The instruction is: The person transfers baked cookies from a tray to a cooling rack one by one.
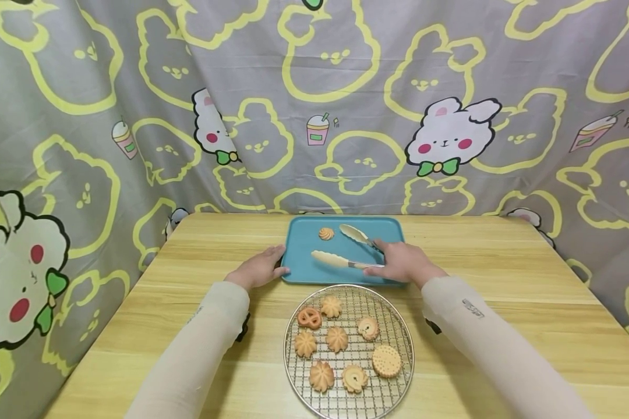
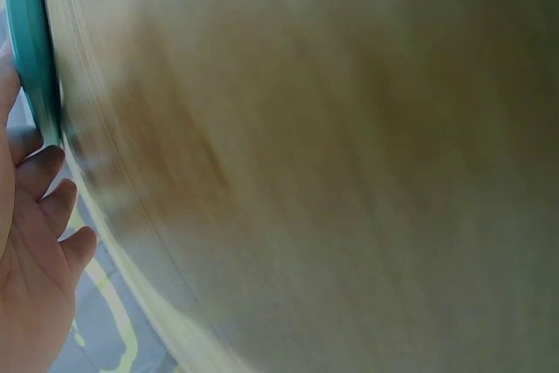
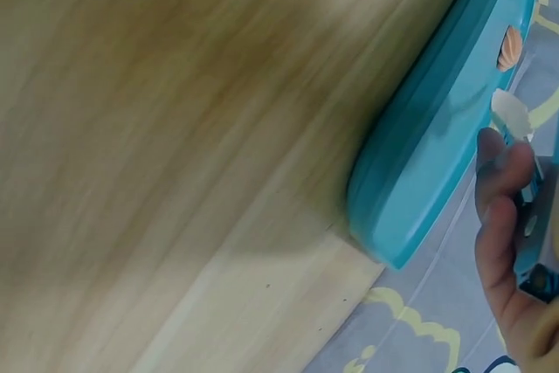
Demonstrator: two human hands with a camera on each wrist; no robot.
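A blue rectangular tray (image 1: 301,265) lies at the table's back edge, with one swirled cookie (image 1: 326,234) on it. My left hand (image 1: 258,267) rests against the tray's left side, fingers spread and loosely bent. My right hand (image 1: 406,262) holds a pair of metal tongs (image 1: 332,259) over the tray's right part. Their scalloped ends stand apart, pointing left, with nothing between them; the swirled cookie lies beyond them. In the right wrist view my fingers (image 3: 498,242) curl round the tongs' handle (image 3: 534,255).
A round wire rack (image 1: 346,401) stands in front of the tray. It carries several cookies, among them a pretzel-shaped one (image 1: 309,318), a round dotted one (image 1: 386,361) and a flower-shaped one (image 1: 321,376). Behind the wooden table (image 1: 503,256) hangs a patterned curtain (image 1: 272,70).
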